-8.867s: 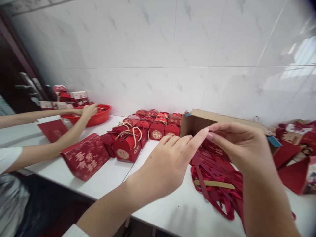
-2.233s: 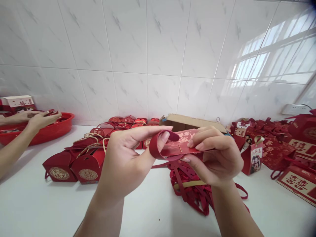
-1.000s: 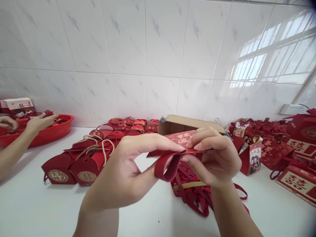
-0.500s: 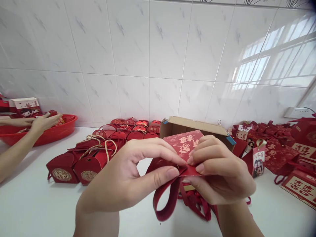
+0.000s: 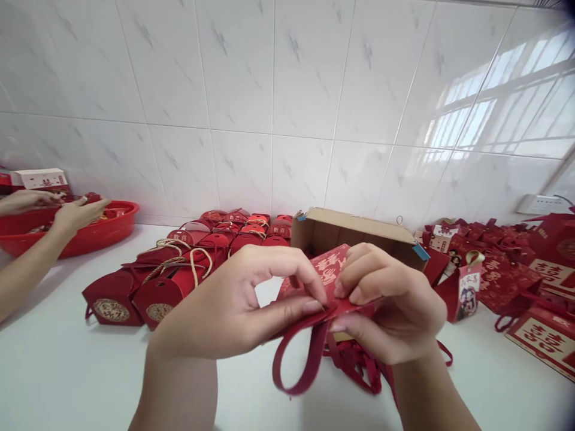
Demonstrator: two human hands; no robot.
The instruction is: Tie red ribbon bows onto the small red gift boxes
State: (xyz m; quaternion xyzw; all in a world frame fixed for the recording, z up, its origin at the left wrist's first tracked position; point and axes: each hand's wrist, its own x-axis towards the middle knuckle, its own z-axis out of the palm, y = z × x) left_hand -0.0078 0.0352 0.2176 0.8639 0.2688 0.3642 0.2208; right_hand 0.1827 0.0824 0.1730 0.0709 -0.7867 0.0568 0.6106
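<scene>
Above the tabletop (image 5: 90,383): red printed box (image 5: 327,270), tilted
Left hand (image 5: 238,305): pinches the looped ribbon (image 5: 317,350), apparently at the box's near edge, contact partly hidden
Right hand (image 5: 390,305): grip closed on the box, thumb underneath
Below: heaped ribbons (image 5: 359,369)

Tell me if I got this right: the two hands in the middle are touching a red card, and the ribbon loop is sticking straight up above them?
Not quite: the ribbon loop hangs down below the hands, as the head view shows. The left hand and right hand are indeed touching a red card.
</scene>
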